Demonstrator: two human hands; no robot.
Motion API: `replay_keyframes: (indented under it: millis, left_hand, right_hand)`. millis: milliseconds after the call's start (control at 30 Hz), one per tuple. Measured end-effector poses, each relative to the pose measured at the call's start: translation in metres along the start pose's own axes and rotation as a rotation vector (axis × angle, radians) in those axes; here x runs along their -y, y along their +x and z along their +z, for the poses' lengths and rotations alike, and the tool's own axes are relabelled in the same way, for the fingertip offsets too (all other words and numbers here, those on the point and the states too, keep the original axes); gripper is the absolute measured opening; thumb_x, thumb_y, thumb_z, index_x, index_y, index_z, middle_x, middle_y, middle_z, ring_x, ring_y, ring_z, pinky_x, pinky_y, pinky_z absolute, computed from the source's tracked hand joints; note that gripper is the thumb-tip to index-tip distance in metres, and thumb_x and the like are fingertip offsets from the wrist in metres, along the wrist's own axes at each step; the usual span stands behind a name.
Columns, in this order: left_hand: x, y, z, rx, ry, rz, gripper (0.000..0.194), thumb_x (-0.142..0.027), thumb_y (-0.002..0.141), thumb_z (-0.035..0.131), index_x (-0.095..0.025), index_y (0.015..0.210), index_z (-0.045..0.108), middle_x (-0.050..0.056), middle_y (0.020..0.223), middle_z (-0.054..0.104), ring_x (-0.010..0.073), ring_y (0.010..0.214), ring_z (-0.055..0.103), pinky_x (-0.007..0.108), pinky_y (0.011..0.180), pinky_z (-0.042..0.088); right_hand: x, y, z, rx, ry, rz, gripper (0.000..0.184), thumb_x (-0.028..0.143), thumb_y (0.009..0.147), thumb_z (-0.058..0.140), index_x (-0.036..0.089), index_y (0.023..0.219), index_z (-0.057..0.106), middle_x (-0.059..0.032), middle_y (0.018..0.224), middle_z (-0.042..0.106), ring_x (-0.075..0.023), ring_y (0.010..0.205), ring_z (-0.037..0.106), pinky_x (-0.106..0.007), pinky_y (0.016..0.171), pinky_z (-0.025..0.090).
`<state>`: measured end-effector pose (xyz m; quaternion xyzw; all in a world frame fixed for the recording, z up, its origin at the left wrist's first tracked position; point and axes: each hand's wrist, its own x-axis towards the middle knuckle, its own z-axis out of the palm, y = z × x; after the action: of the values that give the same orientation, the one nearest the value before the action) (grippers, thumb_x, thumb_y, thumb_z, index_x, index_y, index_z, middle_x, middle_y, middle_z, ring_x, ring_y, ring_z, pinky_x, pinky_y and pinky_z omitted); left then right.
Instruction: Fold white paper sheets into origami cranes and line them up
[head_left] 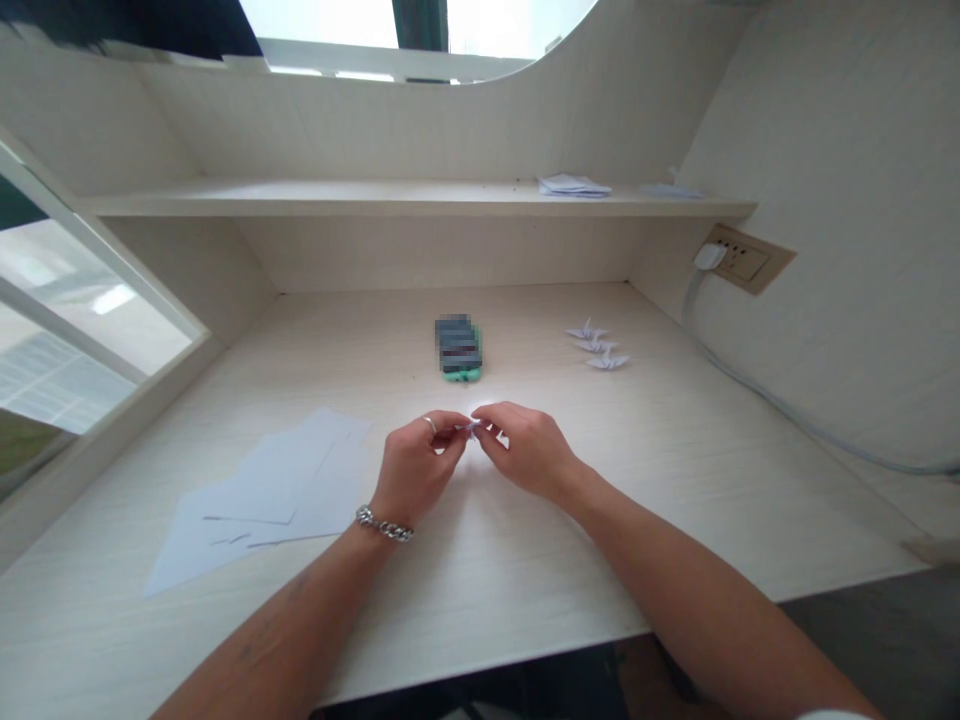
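Observation:
Between both hands, just above the desk, is a small folded piece of white paper (473, 428); the fingers cover most of it, so its exact shape is hidden. My left hand (420, 455), with a ring and a chain bracelet, pinches its left side between thumb and fingers. On the opposite side, the thumb and fingertips of my right hand (529, 445) are closed on the same paper. Three white origami cranes (598, 346) stand in a row on the desk, beyond my right hand and to its right.
White paper sheets (277, 480) lie overlapping at the left. A phone-sized object in a green case (460, 348), partly blurred, lies beyond the hands. Folded papers (574, 186) rest on the shelf (375, 205). A grey cable (787, 405) runs from the wall socket (750, 258) along the right.

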<state>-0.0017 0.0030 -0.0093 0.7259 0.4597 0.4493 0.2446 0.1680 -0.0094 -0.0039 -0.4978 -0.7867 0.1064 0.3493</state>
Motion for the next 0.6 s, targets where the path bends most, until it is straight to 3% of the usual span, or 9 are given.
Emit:
replay_keyframes:
  millis: [133,333,600]
  left_hand:
    - [0.0022,0.0005,-0.0007,-0.008,0.037,0.02,0.007,-0.025,0.077,0.068,-0.021,0.082,0.071,0.003,0.08,0.074,0.0177,0.069,0.068,0.027,0.068,0.052]
    - [0.005,0.0002,-0.0001,-0.032,-0.038,-0.007,0.008,-0.026,0.078,0.067,-0.021,0.083,0.07,0.003,0.08,0.073,0.0169,0.07,0.067,0.026,0.067,0.052]
    - [-0.0002,0.0015,-0.0016,0.056,-0.006,0.091,0.01,-0.014,0.081,0.058,-0.019,0.078,0.066,0.001,0.076,0.069,0.0128,0.067,0.062,0.022,0.062,0.048]
  right_hand:
    - [0.0024,0.0004,-0.002,0.027,-0.107,0.029,0.018,0.025,0.09,0.048,0.02,0.085,0.065,-0.0083,0.085,0.07,-0.0198,0.076,0.061,-0.029,0.067,0.039]
    - [-0.0026,0.0028,-0.0041,0.059,0.059,0.198,0.013,0.023,0.084,0.053,0.02,0.073,0.061,-0.0025,0.067,0.066,-0.0143,0.058,0.053,-0.026,0.055,0.031]
    - [-0.0049,0.0029,-0.0055,0.174,0.08,0.129,0.02,0.022,0.087,0.048,0.02,0.081,0.067,-0.0014,0.074,0.068,-0.0128,0.062,0.054,-0.024,0.058,0.032]
